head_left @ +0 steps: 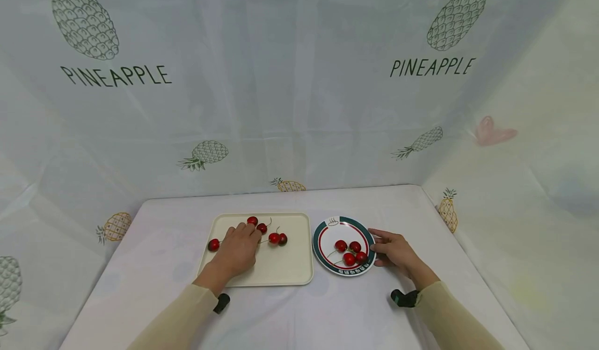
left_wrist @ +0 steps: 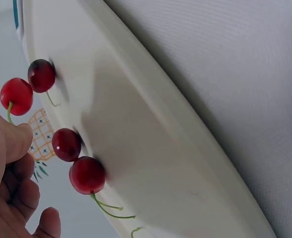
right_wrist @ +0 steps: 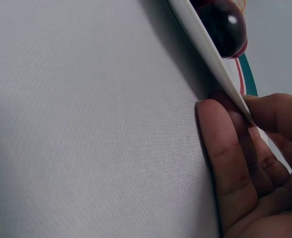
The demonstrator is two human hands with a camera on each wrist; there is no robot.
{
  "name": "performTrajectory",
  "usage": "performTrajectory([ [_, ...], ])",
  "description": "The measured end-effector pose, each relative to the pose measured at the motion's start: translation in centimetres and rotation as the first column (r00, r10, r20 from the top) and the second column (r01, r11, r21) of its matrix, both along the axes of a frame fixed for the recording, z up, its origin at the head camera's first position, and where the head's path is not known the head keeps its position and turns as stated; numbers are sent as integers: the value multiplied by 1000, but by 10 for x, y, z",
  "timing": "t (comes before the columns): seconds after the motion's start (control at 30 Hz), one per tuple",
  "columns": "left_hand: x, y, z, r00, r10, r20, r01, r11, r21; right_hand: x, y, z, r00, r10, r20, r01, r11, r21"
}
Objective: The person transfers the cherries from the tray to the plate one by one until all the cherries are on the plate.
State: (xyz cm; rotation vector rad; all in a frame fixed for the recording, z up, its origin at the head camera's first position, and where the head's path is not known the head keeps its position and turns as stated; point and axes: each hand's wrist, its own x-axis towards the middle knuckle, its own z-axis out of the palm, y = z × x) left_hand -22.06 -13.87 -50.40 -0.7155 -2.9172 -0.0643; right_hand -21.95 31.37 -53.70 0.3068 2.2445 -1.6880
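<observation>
My left hand (head_left: 237,252) is over the cream tray (head_left: 281,272). Its thumb and finger pinch the green stem of a red cherry (left_wrist: 17,96), which hangs beside a darker cherry (left_wrist: 41,75) on the tray. Two more cherries (left_wrist: 87,175) lie close together there, and another cherry (head_left: 213,245) is left of the hand. At the right, my right hand (head_left: 398,251) grips the rim of a white plate (head_left: 333,235) with a green border, thumb above and fingers under the edge. Several cherries (head_left: 349,259) are on this plate.
The tray and plate stand side by side on a table covered with white cloth (head_left: 299,319). Behind the table hangs a pale curtain (head_left: 290,105) printed with pineapples, and similar sheeting (head_left: 538,209) borders both sides.
</observation>
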Motion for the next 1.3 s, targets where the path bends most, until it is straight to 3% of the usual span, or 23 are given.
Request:
performTrajectory([
  [0.3,2,6,5,1000,0,-13,1,999,46,0,0,0,1000,1,0,-1,1000,8],
  [0.63,7,19,14,997,-60,-50,65,994,92,1,-1,1,1000,-7,9,7,1000,18],
  [1.07,4,43,17,990,-119,-71,123,990,61,-3,-1,8,999,52,5,-52,998,37],
  [1.3,4,65,16,989,-144,-25,145,989,27,-2,-1,12,998,69,0,-69,997,35],
])
